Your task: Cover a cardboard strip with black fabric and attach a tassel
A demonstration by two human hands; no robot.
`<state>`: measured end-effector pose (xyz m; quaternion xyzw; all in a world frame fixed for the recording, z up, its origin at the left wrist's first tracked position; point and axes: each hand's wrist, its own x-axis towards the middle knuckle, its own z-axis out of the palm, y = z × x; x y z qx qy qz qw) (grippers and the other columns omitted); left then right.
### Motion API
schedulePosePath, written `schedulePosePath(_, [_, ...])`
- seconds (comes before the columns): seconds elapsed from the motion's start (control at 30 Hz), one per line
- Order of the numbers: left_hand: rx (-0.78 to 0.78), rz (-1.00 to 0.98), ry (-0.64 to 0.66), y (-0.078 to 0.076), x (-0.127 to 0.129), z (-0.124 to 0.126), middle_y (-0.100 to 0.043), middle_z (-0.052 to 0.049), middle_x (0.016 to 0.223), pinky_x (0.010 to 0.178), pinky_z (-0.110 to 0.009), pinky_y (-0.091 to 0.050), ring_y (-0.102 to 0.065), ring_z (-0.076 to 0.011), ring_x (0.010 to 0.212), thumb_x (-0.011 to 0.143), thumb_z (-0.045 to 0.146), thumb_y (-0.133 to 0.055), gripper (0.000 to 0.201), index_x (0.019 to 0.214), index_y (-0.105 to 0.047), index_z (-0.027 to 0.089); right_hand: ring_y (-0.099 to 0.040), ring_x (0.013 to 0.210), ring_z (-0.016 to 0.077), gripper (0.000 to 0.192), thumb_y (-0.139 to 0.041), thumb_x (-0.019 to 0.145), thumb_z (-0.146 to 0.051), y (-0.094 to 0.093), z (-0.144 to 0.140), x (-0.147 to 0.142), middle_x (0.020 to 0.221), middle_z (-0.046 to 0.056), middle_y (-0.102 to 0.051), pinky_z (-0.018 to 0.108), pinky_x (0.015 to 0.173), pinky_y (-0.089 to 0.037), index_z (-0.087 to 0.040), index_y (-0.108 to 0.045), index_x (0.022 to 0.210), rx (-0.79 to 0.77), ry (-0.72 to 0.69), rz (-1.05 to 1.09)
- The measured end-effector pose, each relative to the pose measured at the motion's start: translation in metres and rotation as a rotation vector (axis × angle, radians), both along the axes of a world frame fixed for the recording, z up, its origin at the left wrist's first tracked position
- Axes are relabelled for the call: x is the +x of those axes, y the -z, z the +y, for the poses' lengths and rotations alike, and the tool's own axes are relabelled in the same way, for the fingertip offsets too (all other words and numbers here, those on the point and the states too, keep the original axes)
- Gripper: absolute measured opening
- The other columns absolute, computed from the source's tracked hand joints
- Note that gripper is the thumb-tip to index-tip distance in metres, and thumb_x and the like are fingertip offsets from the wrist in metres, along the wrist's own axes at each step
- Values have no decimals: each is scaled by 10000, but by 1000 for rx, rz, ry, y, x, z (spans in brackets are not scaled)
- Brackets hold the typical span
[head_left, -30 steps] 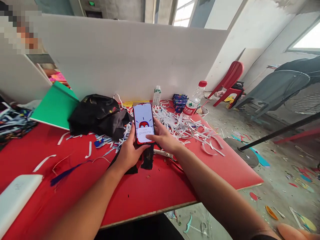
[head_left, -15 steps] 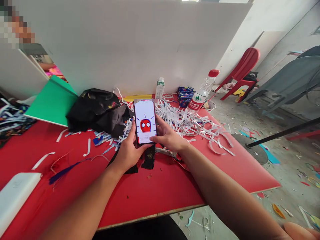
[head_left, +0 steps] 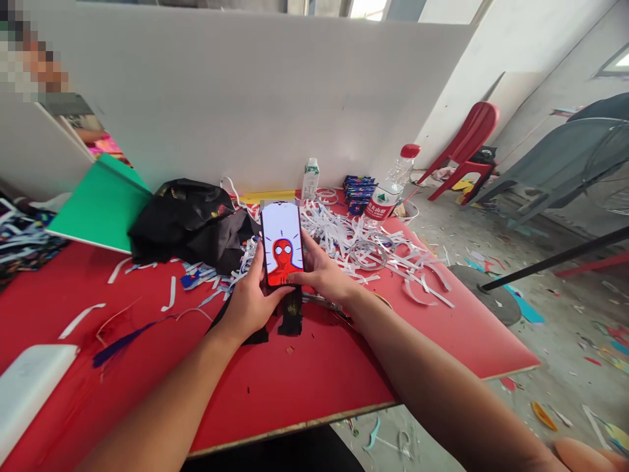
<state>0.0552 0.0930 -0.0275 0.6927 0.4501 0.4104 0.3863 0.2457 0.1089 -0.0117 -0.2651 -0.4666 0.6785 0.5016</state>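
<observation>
Head view, both hands (head_left: 250,301) gripping phone (head_left: 281,244)

Single head-worn view, forward and down, close over the red table (head_left: 304,387)

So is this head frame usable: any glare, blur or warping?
Head view: sharp and evenly daylit; the phone screen reads clearly between the left hand and right hand, with no glare; the window is blown out; wide-angle warping bends the red table edge.
</observation>
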Motion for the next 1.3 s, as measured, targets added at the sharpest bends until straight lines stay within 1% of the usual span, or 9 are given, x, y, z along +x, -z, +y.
schedulePosePath(0.13, [9,12,2,0,0,0,-784,-124,1364,1084,-452,-604,-762,-314,1238,862,321,-861,1120,1749,-184,219,-758,1142,239,1071,-954,678,-171,1,0,0,1420,44,-719,351,967,-673,-328,-434,1601,7,11,-25])
schedulePosePath(0.23, [5,30,-8,0,-1,0,-805,-125,1316,1062,-459,-615,-785,-312,1182,862,313,-857,1111,1747,-192,213,-760,1128,230,1086,-950,681,-159,0,0,1,1406,41,-726,354,977,-673,-329,-418,1613,19,14,-28])
schedulePosePath(0.43, [23,0,14,3,-1,1,-803,-129,1317,1044,-468,-626,-800,-307,1142,875,331,-846,1082,1742,-207,228,-766,1145,246,1035,-868,752,-148,0,0,3,1372,46,-747,414,1049,-646,-326,-381,1649,42,8,-40])
schedulePosePath(0.5, [16,-3,15,3,-1,1,-801,-133,1323,1038,-466,-630,-800,-306,1141,873,327,-847,1092,1743,-197,222,-770,1130,242,1056,-865,740,-131,1,1,3,1372,44,-748,409,1034,-651,-328,-373,1653,29,8,-27])
schedulePosePath(0.6, [12,14,2,2,-1,1,-802,-131,1321,1050,-468,-622,-793,-308,1156,866,315,-851,1098,1744,-199,218,-767,1115,232,1124,-910,695,-127,1,1,2,1364,44,-749,378,996,-665,-325,-361,1656,13,16,-25])
schedulePosePath(0.7, [15,23,-3,2,-2,0,-804,-125,1317,1065,-474,-611,-789,-313,1167,864,314,-851,1099,1744,-201,220,-764,1108,230,1138,-953,667,-144,1,0,0,1363,46,-746,357,975,-670,-325,-392,1641,3,31,-33])
schedulePosePath(0.9, [23,23,5,2,-1,0,-799,-124,1328,1059,-470,-615,-784,-315,1180,868,328,-853,1093,1743,-205,232,-764,1115,242,1180,-963,658,-158,3,-1,-1,1380,46,-738,379,984,-669,-345,-371,1661,-2,46,-34])
schedulePosePath(1.13, [26,51,-9,0,-1,0,-823,-103,1271,1038,-462,-622,-797,-305,1133,861,317,-857,1111,1746,-191,226,-756,1115,241,1176,-953,659,-150,3,-1,-2,1426,51,-712,368,964,-675,-345,-373,1663,0,55,-35])
schedulePosePath(1.3, [2,61,-22,-2,0,0,-821,-98,1283,1043,-443,-616,-793,-303,1150,852,304,-862,1116,1745,-197,228,-774,1067,232,1148,-944,671,-143,1,-3,-1,1350,39,-751,358,946,-681,-342,-386,1654,-25,51,-32])
